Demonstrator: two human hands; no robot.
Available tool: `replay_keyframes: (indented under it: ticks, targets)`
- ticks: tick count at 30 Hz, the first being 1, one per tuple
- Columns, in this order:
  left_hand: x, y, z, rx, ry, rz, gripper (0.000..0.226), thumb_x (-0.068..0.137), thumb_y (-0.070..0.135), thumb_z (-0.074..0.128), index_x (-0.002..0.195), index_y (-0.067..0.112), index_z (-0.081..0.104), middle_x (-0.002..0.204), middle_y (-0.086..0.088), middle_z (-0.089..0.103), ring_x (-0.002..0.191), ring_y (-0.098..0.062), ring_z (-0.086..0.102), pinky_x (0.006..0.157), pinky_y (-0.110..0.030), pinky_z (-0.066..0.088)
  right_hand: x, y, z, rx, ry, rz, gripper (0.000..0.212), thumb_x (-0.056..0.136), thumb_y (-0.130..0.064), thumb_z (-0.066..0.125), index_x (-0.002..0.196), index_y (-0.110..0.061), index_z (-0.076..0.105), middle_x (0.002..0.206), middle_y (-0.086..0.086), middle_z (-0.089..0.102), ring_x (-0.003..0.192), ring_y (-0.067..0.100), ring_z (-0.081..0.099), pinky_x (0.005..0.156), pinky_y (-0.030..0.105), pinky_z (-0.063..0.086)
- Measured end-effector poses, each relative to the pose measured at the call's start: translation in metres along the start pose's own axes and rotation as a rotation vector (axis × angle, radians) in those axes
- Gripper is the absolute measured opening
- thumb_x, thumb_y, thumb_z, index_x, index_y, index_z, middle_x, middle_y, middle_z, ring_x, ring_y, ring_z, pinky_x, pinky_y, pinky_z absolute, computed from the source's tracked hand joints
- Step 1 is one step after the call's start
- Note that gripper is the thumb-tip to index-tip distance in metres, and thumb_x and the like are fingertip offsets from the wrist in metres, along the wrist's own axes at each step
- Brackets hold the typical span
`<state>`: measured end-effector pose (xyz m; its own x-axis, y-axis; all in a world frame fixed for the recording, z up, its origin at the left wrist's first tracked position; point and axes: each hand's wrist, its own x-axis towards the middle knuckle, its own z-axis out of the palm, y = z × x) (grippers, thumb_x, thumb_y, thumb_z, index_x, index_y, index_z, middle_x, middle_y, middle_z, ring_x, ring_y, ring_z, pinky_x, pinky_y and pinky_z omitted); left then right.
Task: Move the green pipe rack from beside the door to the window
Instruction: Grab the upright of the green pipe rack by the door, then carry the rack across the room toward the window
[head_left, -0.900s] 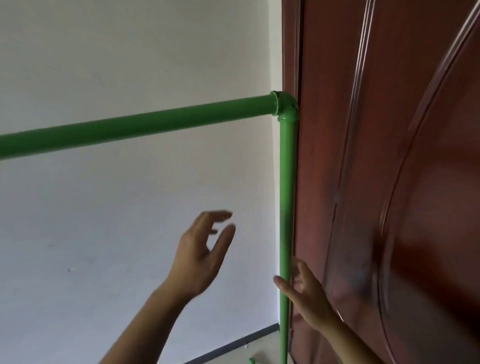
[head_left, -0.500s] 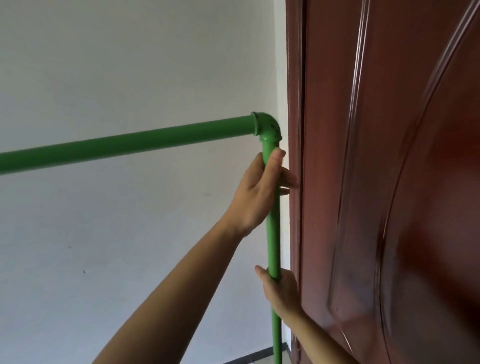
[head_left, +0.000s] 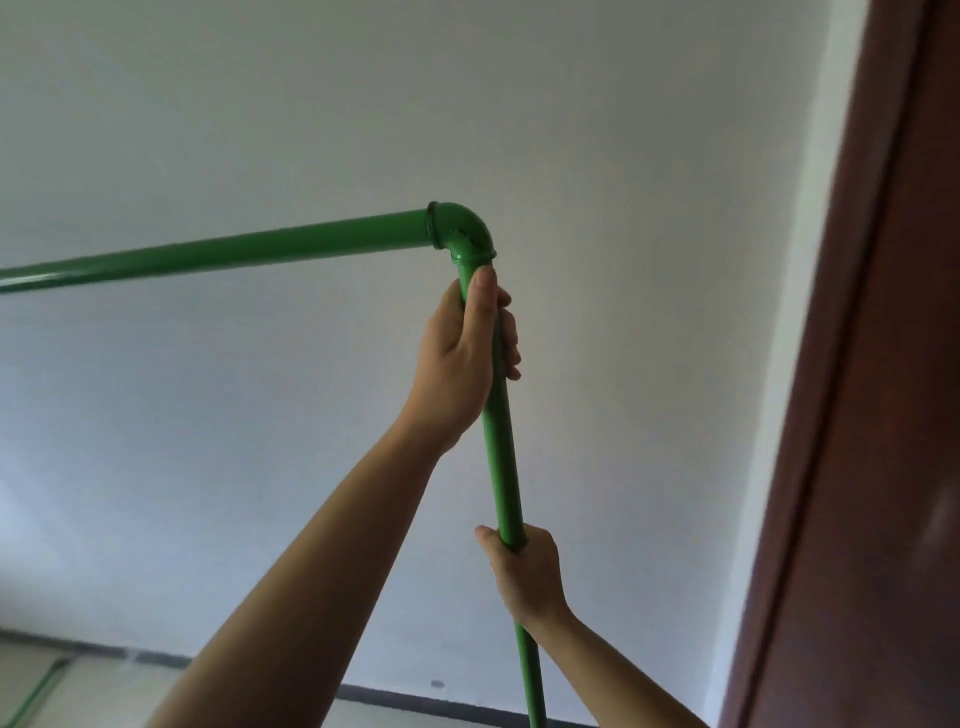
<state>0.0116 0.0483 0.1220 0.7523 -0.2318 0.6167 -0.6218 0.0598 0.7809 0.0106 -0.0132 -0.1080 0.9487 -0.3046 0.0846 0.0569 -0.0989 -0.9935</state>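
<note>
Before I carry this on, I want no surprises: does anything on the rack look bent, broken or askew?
Nothing stands out. The elbow joint looks intact, both pipes look straight, and the left hand and right hand grip the upright pipe.

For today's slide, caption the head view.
Left hand and right hand grip the green pipe rack's upright beside the brown wooden door.

green pipe rack | glossy green tube, top bar meeting upright post at an elbow joint | post tilted slightly | left of the brown door, clear of it
</note>
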Motion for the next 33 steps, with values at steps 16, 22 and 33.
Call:
replay_keyframes:
  ticks: [16,22,33]
  targets:
    - [0.024,-0.041,-0.122,0.181,-0.042,0.122,0.028,0.103,0.027,0.038,0.109,0.006,0.056,0.088,-0.003,0.066,0.083,-0.019,0.069,0.080,-0.037,0.060,0.043,-0.004,0.104,-0.028,0.040,-0.063,0.055,0.085,-0.023,0.068,0.045,-0.020,0.030,0.041,-0.006,0.032,0.042,0.015,0.030,0.045,0.028,0.027]
    - [0.027,-0.089,-0.111,0.191,-0.138,0.087,0.024,0.103,0.025,0.041,0.111,0.008,0.055,0.094,-0.002,0.067,0.087,-0.018,0.069,0.082,-0.039,0.059,0.057,0.026,0.101,-0.039,0.102,0.042,0.048,0.084,-0.026,0.068,0.050,-0.016,0.036,0.046,0.001,0.035,0.044,0.018,0.032,0.049,0.030,0.029]
    - [0.035,-0.064,-0.138,0.804,0.518,0.662,0.021,0.092,0.018,0.059,0.098,-0.001,0.059,0.092,-0.008,0.061,0.083,-0.028,0.061,0.073,-0.036,0.049,0.070,0.022,0.090,0.030,-0.096,-0.071,0.061,0.077,-0.045,0.068,0.059,0.006,0.040,0.047,0.006,0.044,0.046,0.018,0.041,0.048,0.024,0.036]
